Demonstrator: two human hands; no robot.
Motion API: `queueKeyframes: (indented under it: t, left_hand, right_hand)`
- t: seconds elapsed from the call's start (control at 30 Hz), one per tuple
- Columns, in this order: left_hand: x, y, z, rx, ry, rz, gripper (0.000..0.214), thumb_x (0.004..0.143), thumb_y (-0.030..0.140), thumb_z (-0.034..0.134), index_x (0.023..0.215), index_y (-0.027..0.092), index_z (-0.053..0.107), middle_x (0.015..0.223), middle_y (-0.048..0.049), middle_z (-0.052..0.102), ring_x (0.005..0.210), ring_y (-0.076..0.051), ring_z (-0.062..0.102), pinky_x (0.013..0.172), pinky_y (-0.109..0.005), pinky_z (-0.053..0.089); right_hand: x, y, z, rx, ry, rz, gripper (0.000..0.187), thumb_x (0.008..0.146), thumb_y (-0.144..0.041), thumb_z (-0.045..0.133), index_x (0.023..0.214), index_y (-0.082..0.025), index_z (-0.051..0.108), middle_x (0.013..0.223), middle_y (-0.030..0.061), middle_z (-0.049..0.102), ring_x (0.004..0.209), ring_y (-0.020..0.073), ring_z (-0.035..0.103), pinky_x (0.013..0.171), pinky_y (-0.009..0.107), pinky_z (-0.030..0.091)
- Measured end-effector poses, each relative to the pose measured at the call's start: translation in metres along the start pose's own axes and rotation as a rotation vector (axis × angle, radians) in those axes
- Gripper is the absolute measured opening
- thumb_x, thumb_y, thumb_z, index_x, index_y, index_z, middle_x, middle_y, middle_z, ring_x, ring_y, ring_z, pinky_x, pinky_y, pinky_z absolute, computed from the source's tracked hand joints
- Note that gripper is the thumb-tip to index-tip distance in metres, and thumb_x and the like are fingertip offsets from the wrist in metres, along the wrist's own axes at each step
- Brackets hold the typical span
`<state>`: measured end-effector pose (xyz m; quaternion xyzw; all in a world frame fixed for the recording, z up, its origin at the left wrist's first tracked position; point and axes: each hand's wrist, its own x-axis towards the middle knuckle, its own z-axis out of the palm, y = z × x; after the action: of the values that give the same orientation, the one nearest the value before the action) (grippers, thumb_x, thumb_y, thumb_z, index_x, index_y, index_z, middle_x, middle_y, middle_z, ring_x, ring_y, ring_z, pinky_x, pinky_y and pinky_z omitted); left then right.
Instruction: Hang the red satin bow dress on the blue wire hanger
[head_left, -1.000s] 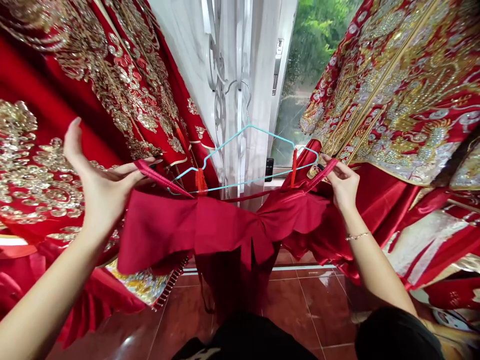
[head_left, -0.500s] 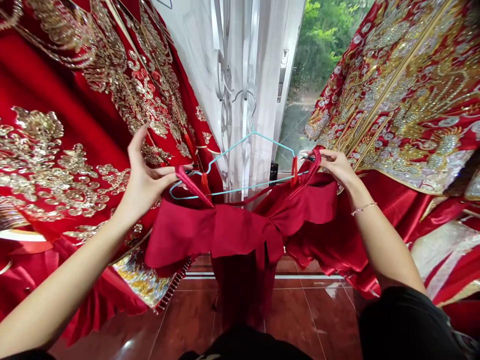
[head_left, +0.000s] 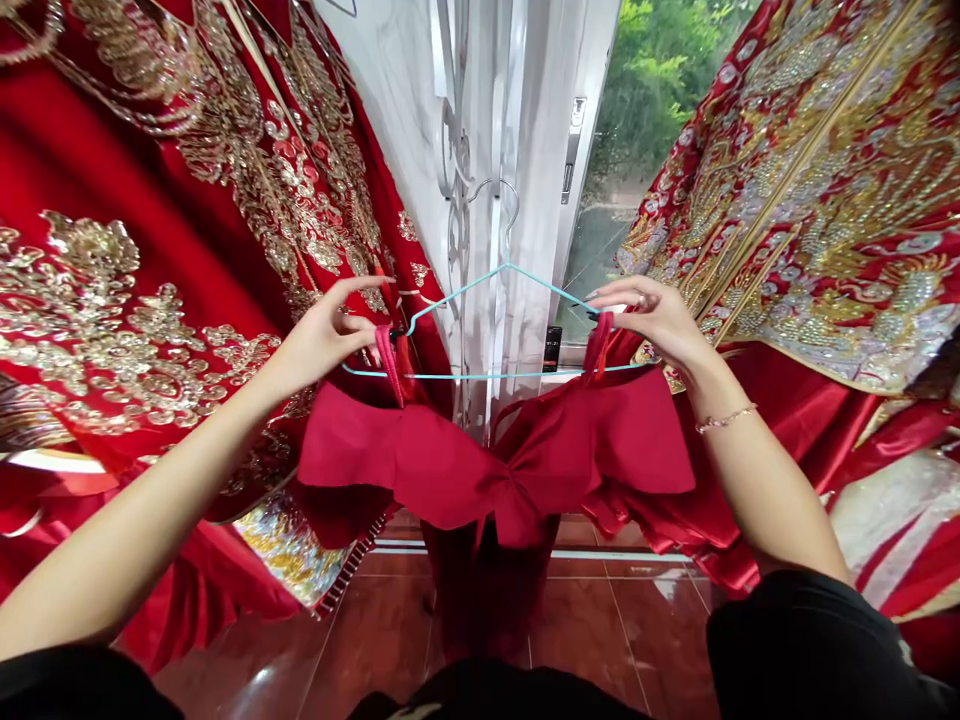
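A plain red dress (head_left: 480, 460) with a big bow at the chest hangs in front of me from a light blue wire hanger (head_left: 495, 372). The hanger's hook is caught on a white metal grille (head_left: 457, 150). My left hand (head_left: 326, 335) pinches the dress's left strap at the hanger's left end. At the hanger's right end my right hand (head_left: 649, 320) pinches the right strap. A thin bracelet is on my right wrist.
Red garments with heavy gold embroidery hang on the left (head_left: 150, 250) and on the right (head_left: 817, 190). A window (head_left: 637, 110) with green trees outside is behind the grille. The floor (head_left: 600, 640) is glossy reddish tile.
Both hands moved inward and up, bringing the two straps onto the ends of the hanger. The dress rose and now hangs from it.
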<state>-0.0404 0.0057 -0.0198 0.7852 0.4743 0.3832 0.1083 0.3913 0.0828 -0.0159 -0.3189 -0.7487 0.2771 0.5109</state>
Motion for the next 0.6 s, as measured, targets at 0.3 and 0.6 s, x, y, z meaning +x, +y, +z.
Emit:
queueKeyframes:
  t: [0.3, 0.6]
  left_hand:
    - [-0.077, -0.010, -0.005, 0.484, 0.348, 0.181, 0.029, 0.098, 0.032, 0.053, 0.123, 0.020, 0.063, 0.124, -0.0098, 0.064, 0.116, -0.023, 0.060, 0.108, -0.045, 0.047]
    - [-0.099, 0.001, 0.009, 0.418, -0.258, 0.114, 0.042, 0.102, 0.054, 0.039, 0.119, 0.027, 0.065, 0.121, -0.0045, 0.070, 0.097, -0.023, 0.071, 0.075, -0.031, 0.054]
  right_hand:
    - [-0.079, 0.004, -0.029, -0.327, 0.182, -0.193, 0.045, 0.077, -0.029, 0.073, 0.122, -0.032, 0.069, 0.135, 0.0058, 0.063, 0.123, 0.0259, 0.059, 0.098, 0.041, 0.053]
    - [-0.089, 0.034, -0.028, -0.440, -0.334, -0.057, 0.038, 0.084, -0.055, 0.067, 0.108, -0.027, 0.076, 0.113, 0.0093, 0.071, 0.098, 0.0240, 0.066, 0.091, 0.040, 0.053]
